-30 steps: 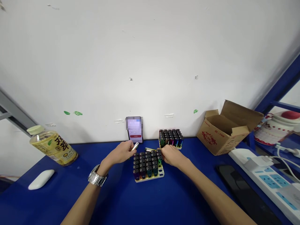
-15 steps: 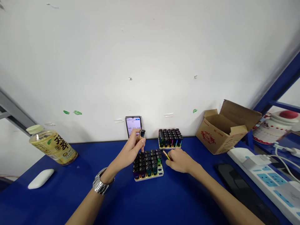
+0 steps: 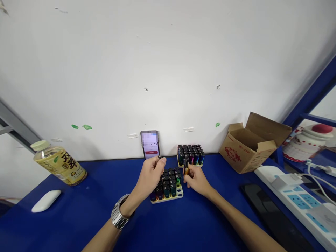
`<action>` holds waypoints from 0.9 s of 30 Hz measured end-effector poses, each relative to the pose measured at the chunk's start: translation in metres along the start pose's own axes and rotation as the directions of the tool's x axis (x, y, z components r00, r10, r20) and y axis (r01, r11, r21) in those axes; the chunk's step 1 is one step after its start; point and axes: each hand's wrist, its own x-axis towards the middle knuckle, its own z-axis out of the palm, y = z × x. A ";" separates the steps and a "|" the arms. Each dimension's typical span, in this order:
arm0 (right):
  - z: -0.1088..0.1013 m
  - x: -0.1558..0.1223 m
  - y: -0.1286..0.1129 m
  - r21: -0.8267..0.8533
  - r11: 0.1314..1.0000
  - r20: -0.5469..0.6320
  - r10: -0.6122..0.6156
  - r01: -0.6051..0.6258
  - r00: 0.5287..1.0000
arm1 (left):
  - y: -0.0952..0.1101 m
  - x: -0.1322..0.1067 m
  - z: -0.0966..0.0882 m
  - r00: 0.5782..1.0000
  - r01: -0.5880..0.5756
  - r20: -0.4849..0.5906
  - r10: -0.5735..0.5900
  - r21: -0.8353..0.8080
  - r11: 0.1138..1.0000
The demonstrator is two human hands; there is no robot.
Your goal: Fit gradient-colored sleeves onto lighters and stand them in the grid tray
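A pale yellow tray [image 3: 179, 193] packed with several upright dark-capped lighters stands on the blue table [image 3: 78, 217] in front of me. My left hand [image 3: 151, 175], wearing a metal watch, hovers over the tray's left part, fingers closed round a lighter whose dark cap [image 3: 159, 157] shows at the fingertips. My right hand [image 3: 196, 180] is just right of the tray and pinches another lighter [image 3: 186, 167] upright. A second full tray of lighters [image 3: 191, 154] sits behind, by the wall.
A phone [image 3: 150, 144] leans on the white wall. A tea bottle [image 3: 59, 162] and a white mouse [image 3: 46, 200] lie at the left. An open cardboard box [image 3: 250, 143], a white power strip [image 3: 301, 206] and a black slab [image 3: 273, 217] are at the right.
My left hand lifted its lighter off the table, turned it upright, then lowered it over the tray. My right hand picked up a lighter from beside the tray and stood it up.
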 end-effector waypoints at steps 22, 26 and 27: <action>0.007 0.005 -0.032 0.405 0.912 -0.075 -0.034 0.062 0.997 | 0.000 0.002 -0.002 0.984 -0.025 -0.173 0.041 0.090 0.996; 0.020 0.013 -0.041 0.455 0.890 -0.058 -0.011 0.037 0.998 | 0.001 0.000 -0.002 0.974 -0.040 -0.220 0.050 0.047 0.998; 0.023 0.014 -0.044 0.469 0.883 -0.064 0.016 0.016 0.998 | 0.002 0.000 -0.003 0.973 -0.050 -0.224 0.055 0.028 0.998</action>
